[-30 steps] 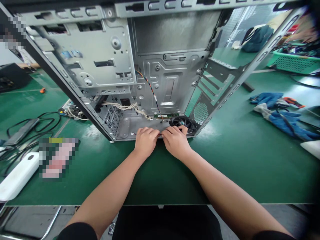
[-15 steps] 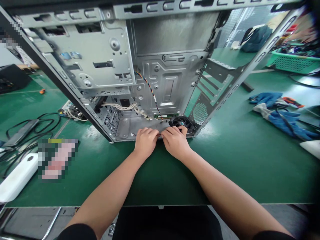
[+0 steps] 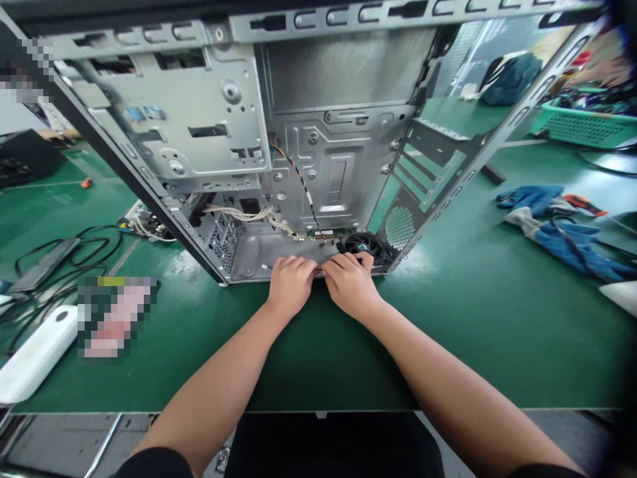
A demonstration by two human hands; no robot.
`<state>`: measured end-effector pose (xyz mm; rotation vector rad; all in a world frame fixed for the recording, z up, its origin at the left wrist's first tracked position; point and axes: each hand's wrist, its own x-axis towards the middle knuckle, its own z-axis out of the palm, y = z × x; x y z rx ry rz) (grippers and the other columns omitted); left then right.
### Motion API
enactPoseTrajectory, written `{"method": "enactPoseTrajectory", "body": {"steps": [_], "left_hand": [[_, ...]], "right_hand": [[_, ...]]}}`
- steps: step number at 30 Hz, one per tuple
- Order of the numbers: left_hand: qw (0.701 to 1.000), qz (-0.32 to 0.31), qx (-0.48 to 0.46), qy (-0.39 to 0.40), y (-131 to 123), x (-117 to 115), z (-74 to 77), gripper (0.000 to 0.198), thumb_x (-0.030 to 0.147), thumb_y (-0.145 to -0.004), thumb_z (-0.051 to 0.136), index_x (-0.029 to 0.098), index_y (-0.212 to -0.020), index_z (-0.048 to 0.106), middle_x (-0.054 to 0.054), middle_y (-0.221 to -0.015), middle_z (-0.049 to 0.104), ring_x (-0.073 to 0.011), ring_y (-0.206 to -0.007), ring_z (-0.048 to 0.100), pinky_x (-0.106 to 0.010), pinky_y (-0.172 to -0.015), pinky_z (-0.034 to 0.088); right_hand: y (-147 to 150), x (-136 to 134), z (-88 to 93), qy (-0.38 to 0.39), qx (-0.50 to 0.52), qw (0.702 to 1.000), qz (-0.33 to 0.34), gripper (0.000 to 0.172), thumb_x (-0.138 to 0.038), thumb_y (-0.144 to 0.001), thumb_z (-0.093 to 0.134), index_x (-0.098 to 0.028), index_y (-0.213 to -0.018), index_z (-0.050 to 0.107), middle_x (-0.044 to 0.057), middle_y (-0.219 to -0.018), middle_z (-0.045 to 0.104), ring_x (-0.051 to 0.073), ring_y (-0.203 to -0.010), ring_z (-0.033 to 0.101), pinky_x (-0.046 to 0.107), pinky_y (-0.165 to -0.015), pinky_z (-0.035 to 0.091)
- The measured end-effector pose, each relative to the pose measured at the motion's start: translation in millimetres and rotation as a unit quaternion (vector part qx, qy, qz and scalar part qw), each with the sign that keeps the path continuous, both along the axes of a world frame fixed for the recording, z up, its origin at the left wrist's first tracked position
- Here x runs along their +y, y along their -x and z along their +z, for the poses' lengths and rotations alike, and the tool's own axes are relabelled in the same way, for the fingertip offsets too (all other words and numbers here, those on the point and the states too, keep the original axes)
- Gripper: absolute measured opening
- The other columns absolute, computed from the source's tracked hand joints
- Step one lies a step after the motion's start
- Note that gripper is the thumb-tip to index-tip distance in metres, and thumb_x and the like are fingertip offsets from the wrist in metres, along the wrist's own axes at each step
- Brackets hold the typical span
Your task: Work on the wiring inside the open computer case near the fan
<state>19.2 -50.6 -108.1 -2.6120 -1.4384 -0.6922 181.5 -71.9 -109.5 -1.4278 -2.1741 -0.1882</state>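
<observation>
An open metal computer case point(image 3: 343, 159) stands on the green table. At its lower front edge, my left hand point(image 3: 292, 282) and my right hand point(image 3: 351, 282) meet, fingers curled and pinched together. Whatever lies between the fingertips is too small to make out. Just behind my right hand is a round black fan point(image 3: 365, 245). A multicoloured cable point(image 3: 301, 176) hangs down inside the case to a spot behind my hands. White cables point(image 3: 243, 214) run along the left inside, and a small white connector lies left of my left hand.
Blue gloves point(image 3: 567, 222) and a green basket point(image 3: 587, 123) of parts lie right. On the left of the table point(image 3: 199, 372) are black cables point(image 3: 64, 265), a white device point(image 3: 42, 352), a blurred flat item point(image 3: 119, 318) and a circuit board point(image 3: 144, 222). A dark bag point(image 3: 512, 76) sits behind.
The view has shifted very slightly. Both hands keep their place and closed posture at the lower edge of the case.
</observation>
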Motion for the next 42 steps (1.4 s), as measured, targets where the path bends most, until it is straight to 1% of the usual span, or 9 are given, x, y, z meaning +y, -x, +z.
{"method": "enactPoseTrajectory", "body": {"steps": [8, 22, 30, 37, 42], "left_hand": [[1.0, 0.007, 0.004, -0.01, 0.2, 0.3, -3.6, 0.014, 0.025, -0.093, 0.052, 0.022, -0.084, 0.062, -0.002, -0.079, 0.065, -0.0206, -0.081, 0.056, -0.034, -0.072, 0.035], [1.0, -0.002, 0.005, 0.001, 0.3, 0.4, -2.6, 0.014, 0.025, -0.094, 0.052, 0.021, -0.084, 0.062, -0.002, -0.08, 0.066, -0.0202, -0.081, 0.057, -0.034, -0.073, 0.036], [1.0, 0.003, 0.008, 0.0, -0.3, -1.1, -0.8, 0.015, 0.022, -0.093, 0.051, 0.021, -0.082, 0.06, -0.003, -0.077, 0.063, -0.0206, -0.08, 0.056, -0.033, -0.073, 0.036], [1.0, 0.005, 0.012, 0.0, -0.5, -0.1, -1.8, 0.015, 0.023, -0.094, 0.05, 0.021, -0.083, 0.06, -0.003, -0.078, 0.064, -0.0207, -0.082, 0.056, -0.034, -0.074, 0.036], [1.0, 0.0, 0.017, 0.006, -0.5, 0.2, -1.5, 0.016, 0.025, -0.095, 0.05, 0.021, -0.084, 0.061, -0.003, -0.08, 0.066, -0.0205, -0.082, 0.057, -0.034, -0.074, 0.036]], "right_hand": [[-1.1, 0.8, -1.4, -0.002, 0.003, 1.0, 0.005, 0.023, -0.016, -0.092, 0.043, -0.018, -0.082, 0.064, 0.004, -0.083, 0.061, 0.018, -0.083, 0.048, 0.037, -0.086, 0.019], [-0.7, 0.3, -2.2, 0.001, -0.006, 1.0, -0.001, 0.022, -0.017, -0.091, 0.044, -0.019, -0.084, 0.064, 0.005, -0.084, 0.062, 0.018, -0.083, 0.049, 0.038, -0.086, 0.019], [-1.0, 0.7, -2.8, -0.002, -0.012, 1.0, -0.001, 0.022, -0.017, -0.091, 0.044, -0.019, -0.083, 0.064, 0.005, -0.085, 0.062, 0.019, -0.084, 0.049, 0.038, -0.086, 0.019], [-1.1, 0.4, -2.1, -0.001, -0.006, 1.0, 0.001, 0.022, -0.017, -0.091, 0.044, -0.018, -0.082, 0.064, 0.005, -0.083, 0.062, 0.018, -0.084, 0.049, 0.039, -0.086, 0.019], [-0.6, 0.4, -3.3, -0.001, -0.006, 1.0, 0.0, 0.022, -0.018, -0.092, 0.043, -0.019, -0.085, 0.064, 0.004, -0.085, 0.063, 0.018, -0.085, 0.05, 0.039, -0.088, 0.02]]}}
